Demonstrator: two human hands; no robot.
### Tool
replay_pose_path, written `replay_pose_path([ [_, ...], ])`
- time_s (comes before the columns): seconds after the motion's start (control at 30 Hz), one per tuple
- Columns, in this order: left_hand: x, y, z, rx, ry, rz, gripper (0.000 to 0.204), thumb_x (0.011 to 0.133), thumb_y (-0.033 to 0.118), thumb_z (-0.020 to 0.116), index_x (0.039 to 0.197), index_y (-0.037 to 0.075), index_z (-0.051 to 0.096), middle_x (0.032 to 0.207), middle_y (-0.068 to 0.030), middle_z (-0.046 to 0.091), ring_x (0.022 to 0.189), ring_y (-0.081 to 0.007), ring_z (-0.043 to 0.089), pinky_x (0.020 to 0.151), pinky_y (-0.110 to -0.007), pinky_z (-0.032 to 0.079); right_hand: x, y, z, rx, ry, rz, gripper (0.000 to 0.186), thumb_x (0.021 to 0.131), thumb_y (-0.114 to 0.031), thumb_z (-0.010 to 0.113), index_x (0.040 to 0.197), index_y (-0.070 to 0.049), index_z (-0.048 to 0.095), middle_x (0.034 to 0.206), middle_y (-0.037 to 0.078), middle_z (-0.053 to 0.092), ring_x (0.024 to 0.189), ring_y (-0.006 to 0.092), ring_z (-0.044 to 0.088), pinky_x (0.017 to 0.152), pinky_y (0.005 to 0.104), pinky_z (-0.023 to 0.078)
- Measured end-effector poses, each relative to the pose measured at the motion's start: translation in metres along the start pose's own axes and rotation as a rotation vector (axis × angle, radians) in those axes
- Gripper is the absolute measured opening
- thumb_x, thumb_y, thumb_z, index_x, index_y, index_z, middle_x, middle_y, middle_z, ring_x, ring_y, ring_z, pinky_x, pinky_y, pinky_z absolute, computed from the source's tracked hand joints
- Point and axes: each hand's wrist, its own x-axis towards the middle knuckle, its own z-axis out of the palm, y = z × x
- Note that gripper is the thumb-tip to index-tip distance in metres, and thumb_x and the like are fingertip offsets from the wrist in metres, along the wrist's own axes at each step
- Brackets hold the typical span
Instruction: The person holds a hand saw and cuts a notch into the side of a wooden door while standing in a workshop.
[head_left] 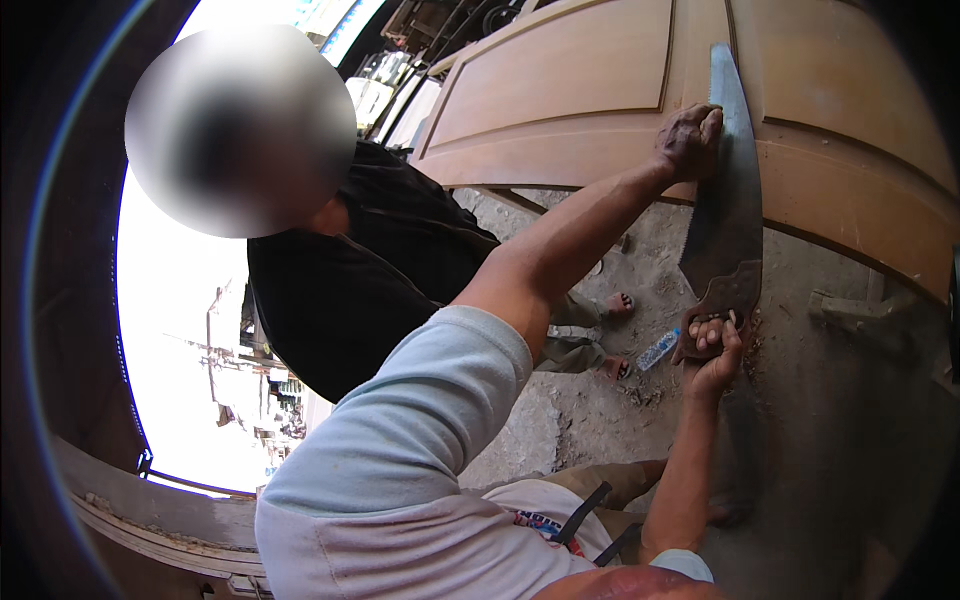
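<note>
My right hand (718, 350) is closed around the wooden handle (735, 290) of a hand saw. The saw's long steel blade (730, 220) points away from me, its tip lying over a brown panelled wooden door (560, 70). My left hand (690, 140) reaches to the blade near the door's front edge, fingers curled against its toothed side; whether they grip blade or wood is hidden. Beyond my left arm, close by, stands a person in a black jacket (350, 300), partly hidden by that arm.
Below the door are a wooden support (845, 310), a dusty concrete floor (520, 435) with shavings, a plastic bottle (658, 348) and the person's sandalled feet (617, 368). Stacked boards (410, 115) stand behind. A bright opening with a low ledge (180, 510) is at the left.
</note>
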Motion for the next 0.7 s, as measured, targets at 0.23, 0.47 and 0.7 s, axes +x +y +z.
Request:
replay_pose_path([
  [0.23, 0.012, 0.027, -0.012, -0.013, -0.051, -0.081, 0.038, 0.093, 0.027, 0.048, 0.122, 0.007, 0.062, 0.114, -0.0188, 0.066, 0.105, -0.0396, 0.062, 0.093, -0.045, 0.048, 0.004, -0.004, 0.010, 0.010, 0.021, -0.027, 0.038, 0.093, -0.017, 0.048, 0.130, -0.009, 0.045, 0.074, -0.002, 0.047, 0.068, 0.0097, 0.048, 0.076, 0.0333, 0.047],
  [0.47, 0.006, -0.014, 0.023, 0.236, 0.137, 0.257, 0.040, 0.095, 0.024, 0.050, 0.127, 0.001, 0.057, 0.123, -0.0244, 0.061, 0.107, -0.0411, 0.062, 0.094, -0.047, 0.050, -0.002, -0.005, 0.022, 0.042, 0.063, -0.058, 0.024, 0.095, -0.019, 0.050, 0.117, -0.009, 0.049, 0.078, 0.001, 0.050, 0.069, 0.0114, 0.048, 0.075, 0.0343, 0.047],
  [0.7, 0.006, 0.010, 0.013, 0.195, -0.180, 0.148, 0.042, 0.087, 0.022, 0.054, 0.128, 0.010, 0.053, 0.119, -0.0200, 0.061, 0.108, -0.0424, 0.060, 0.092, -0.048, 0.048, -0.003, -0.008, 0.014, 0.057, 0.134, -0.078, 0.016, 0.095, -0.023, 0.052, 0.103, -0.009, 0.052, 0.071, -0.002, 0.047, 0.064, 0.0095, 0.046, 0.070, 0.0314, 0.046],
])
